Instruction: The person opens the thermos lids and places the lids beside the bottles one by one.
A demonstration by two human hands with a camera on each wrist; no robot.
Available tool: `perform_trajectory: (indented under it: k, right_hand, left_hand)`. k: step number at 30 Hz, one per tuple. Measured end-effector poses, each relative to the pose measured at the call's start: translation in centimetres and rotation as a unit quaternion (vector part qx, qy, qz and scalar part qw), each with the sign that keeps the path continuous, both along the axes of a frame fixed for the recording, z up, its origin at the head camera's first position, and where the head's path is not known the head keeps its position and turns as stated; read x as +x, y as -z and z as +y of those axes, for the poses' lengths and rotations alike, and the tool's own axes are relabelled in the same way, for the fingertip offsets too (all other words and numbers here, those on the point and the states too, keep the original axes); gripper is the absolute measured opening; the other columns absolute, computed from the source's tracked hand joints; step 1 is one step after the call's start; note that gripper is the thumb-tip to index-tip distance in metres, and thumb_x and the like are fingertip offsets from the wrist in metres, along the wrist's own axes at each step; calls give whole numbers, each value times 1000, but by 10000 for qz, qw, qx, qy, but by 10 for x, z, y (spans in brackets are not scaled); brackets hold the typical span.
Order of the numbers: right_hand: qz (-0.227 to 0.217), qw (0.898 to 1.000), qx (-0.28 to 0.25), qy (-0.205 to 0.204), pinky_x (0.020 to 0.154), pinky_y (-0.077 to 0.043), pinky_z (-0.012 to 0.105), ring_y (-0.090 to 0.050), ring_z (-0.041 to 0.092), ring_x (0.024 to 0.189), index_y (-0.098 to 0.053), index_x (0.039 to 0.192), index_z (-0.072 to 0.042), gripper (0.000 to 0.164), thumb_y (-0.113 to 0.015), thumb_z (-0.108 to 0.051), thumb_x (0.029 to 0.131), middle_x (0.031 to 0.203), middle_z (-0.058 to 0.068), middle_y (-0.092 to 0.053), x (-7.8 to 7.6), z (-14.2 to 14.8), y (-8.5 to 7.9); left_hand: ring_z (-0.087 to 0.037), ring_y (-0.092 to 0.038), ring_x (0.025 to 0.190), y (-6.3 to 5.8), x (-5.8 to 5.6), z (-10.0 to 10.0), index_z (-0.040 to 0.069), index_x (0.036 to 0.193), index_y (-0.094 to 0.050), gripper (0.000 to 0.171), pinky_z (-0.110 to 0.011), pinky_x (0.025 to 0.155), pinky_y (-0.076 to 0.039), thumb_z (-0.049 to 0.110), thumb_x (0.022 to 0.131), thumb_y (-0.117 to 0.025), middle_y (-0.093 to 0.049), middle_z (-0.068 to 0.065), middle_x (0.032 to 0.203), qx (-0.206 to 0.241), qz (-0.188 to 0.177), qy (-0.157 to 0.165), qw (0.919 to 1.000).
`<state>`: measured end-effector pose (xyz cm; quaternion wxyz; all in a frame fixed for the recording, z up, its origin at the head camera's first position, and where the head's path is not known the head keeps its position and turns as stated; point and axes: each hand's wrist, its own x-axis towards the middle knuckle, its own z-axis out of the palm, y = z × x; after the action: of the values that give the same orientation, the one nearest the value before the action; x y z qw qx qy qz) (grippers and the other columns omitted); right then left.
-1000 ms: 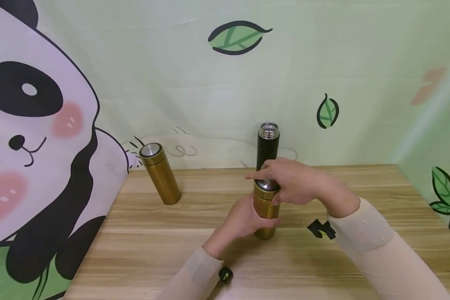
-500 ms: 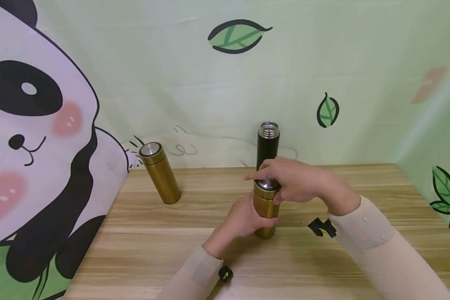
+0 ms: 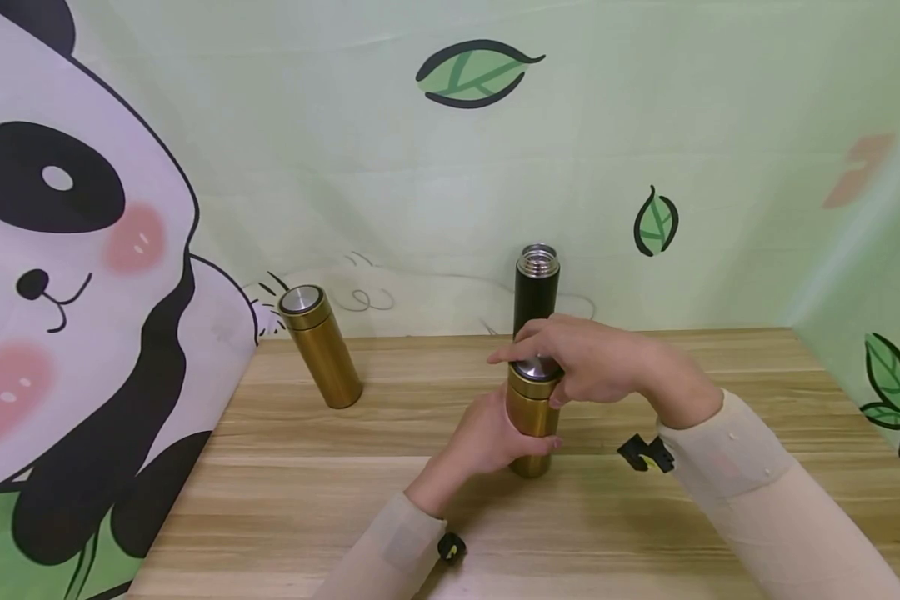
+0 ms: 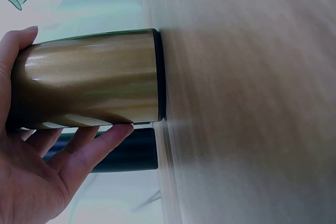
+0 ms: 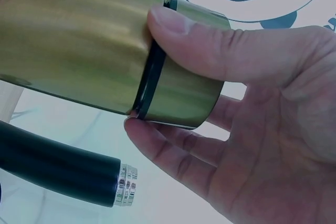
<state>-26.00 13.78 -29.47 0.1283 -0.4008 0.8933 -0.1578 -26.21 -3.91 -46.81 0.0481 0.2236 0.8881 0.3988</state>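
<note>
A gold thermos (image 3: 532, 417) stands upright on the wooden table, its base on the tabletop. My left hand (image 3: 487, 435) grips its body from the left, the thumb across the front and the fingers behind. At the top, my right hand (image 3: 588, 360) holds the lid (image 5: 189, 66), thumb on one side and fingers on the other. A dark ring shows between lid and body in the right wrist view. Right behind stands a black thermos (image 3: 536, 296) without a lid, its bare metal neck (image 5: 126, 184) showing; its lower part is hidden in the head view.
Another gold thermos (image 3: 321, 350), lid on, stands at the left rear of the wooden table (image 3: 285, 500). A pale green cloth backdrop (image 3: 330, 150) with a printed panda and leaves rises along the table's back edge. Small black wrist pieces (image 3: 645, 454) hang by the sleeves.
The right hand has shifted very slightly at the lid. The left hand and all three thermoses stay where they were.
</note>
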Motion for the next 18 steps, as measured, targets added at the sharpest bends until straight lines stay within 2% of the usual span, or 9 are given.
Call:
perform_trajectory:
  k: [8,18]
  right_hand:
    - [-184,9998,-52,51,111,-44,61,-50,35,139,-61,144,-28,82,-78,16,77,152,8,-54,1,1,-1]
    - [-73,9998,-168,-62,112,-44,61,-46,37,143,-56,148,-31,84,-76,13,80,159,7,-48,1,7,3]
  left_hand:
    - [-9,-66,95,-1,0,-1,19,132,-54,71,-33,88,-55,53,78,-86,-68,6,114,20,-82,-52,10000]
    - [-9,-66,94,1,0,0,18,131,-55,69,-34,88,-55,51,78,-87,-69,5,114,47,-60,-81,9999]
